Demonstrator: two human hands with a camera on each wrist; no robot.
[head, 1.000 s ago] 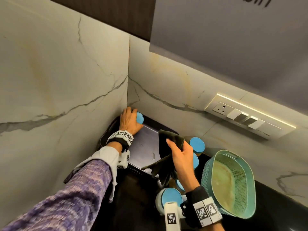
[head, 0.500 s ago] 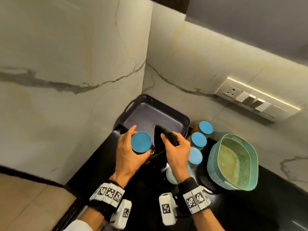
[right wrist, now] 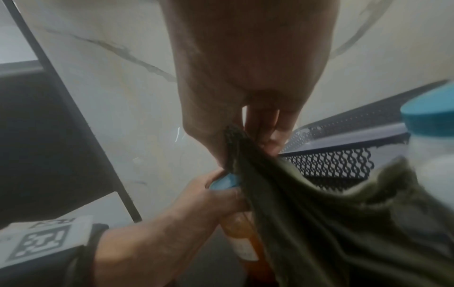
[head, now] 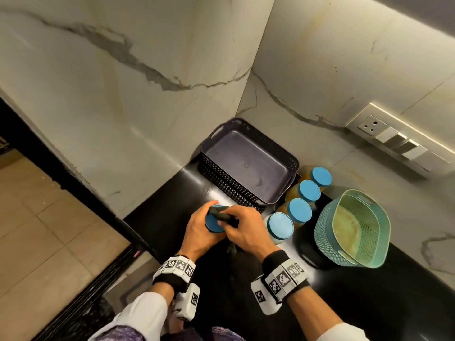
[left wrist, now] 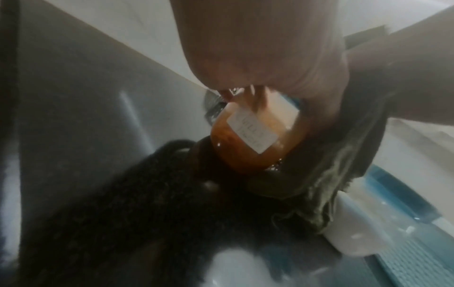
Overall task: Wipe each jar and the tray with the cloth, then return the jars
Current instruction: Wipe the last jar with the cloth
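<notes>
A clear round jar (head: 213, 223) with a smooth blue lid, orange contents and a white paper label is held in the curled grip of the left hand (head: 199, 232) above the glossy black tabletop (head: 170, 205), while a soft dark-olive cloth (head: 221, 215) is pinched against its lid by the right hand (head: 246, 230). The dark perforated plastic tray (head: 229, 183) is seen empty in the marble corner. Four more blue-lidded jars (head: 299, 210) are lined up beside a teal mesh basket (head: 327, 232).
</notes>
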